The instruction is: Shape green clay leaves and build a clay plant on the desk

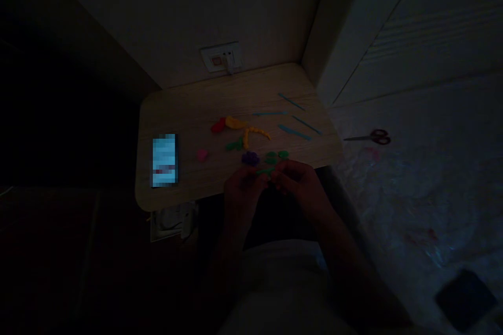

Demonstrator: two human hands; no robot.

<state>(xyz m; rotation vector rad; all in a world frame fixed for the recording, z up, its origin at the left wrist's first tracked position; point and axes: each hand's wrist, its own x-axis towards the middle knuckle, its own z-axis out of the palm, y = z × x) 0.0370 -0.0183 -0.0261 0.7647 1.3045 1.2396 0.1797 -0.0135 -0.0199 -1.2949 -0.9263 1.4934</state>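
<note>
The scene is very dim. My left hand (244, 184) and my right hand (298, 180) meet at the near edge of a small wooden table (188, 110), fingers curled together on a green piece of modelling clay (265, 171). Just beyond them lie a purple clay lump (250, 157) and two small green clay bits (276, 156). Further back are a red piece (218, 125), a yellow twisted piece (247, 130), another green piece (234, 144) and a pink lump (201, 154).
A lit phone (164, 160) lies on the table's left side. Several thin blue strips (293, 120) lie at the back right. A wall socket (220, 57) sits behind the table. Scissors (373, 137) rest on the pale surface to the right, with a dark object (466, 298) at the lower right.
</note>
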